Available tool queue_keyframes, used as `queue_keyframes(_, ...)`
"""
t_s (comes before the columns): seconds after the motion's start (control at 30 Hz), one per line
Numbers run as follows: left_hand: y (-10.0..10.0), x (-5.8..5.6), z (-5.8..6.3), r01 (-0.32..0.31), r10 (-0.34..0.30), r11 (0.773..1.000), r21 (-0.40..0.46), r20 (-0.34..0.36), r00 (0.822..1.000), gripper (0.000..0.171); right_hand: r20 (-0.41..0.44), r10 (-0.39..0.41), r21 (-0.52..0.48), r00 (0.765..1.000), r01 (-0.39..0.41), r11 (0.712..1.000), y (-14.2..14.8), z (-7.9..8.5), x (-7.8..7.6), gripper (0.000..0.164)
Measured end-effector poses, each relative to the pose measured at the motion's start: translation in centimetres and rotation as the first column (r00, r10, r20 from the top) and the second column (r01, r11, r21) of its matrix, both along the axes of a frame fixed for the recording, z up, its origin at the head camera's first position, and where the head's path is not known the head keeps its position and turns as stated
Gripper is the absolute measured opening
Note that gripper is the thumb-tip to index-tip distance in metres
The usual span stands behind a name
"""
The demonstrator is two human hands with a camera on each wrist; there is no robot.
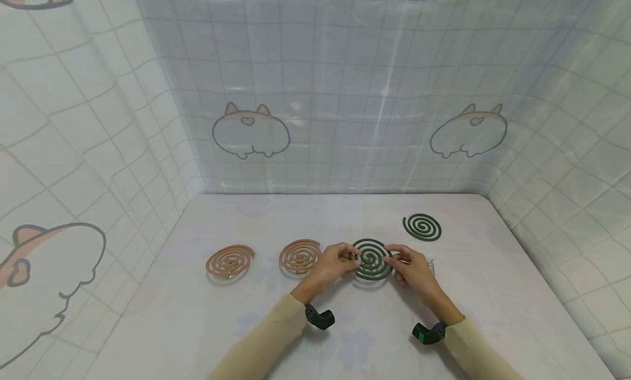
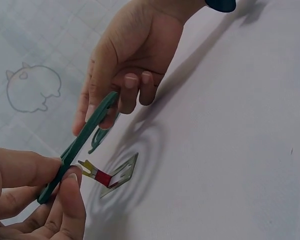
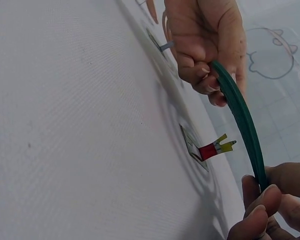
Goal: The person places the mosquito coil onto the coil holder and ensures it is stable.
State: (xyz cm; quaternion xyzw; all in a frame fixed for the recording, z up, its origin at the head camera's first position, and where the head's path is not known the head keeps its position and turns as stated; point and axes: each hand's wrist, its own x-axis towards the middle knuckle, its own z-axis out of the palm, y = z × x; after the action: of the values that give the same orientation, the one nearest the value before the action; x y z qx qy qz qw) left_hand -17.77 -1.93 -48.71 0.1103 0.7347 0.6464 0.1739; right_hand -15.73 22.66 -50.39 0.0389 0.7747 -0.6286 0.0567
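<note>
A dark green mosquito coil (image 1: 368,258) is held between my two hands, pinched at opposite edges. My left hand (image 1: 336,263) has thumb and fingers on its left rim; my right hand (image 1: 413,268) pinches the right rim. Under the coil, a small stand (image 2: 121,175) sits on the table, its flat metal base bearing an upright prong with red and yellow on it. In the right wrist view the coil (image 3: 244,122) appears edge-on, with a gap between it and the prong tip (image 3: 227,145).
Two brown coils (image 1: 230,261) (image 1: 300,254) stand raised on the left, the nearer one beside my left hand. Another green coil (image 1: 422,227) lies at the back right. Small metal pieces (image 1: 431,265) lie behind my right hand. Patterned curtains (image 1: 345,95) enclose the table (image 1: 345,210).
</note>
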Motion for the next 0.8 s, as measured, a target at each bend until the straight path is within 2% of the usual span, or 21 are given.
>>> queue_keyframes(0.5,0.3,0.1,-0.7,-0.034,0.034,0.999,-0.014,0.003,0.999,0.022,0.011,-0.005,0.006,1.0,0.005,1.0,-0.2,-0.2,-0.1,0.037)
queue_keyframes(0.8,0.8,-0.1,-1.1,-0.054,0.052,0.997,0.055,0.04,0.998,0.022,0.003,-0.003,0.02,1.0,0.003,1.0,-0.1,-0.2,-0.2,0.04)
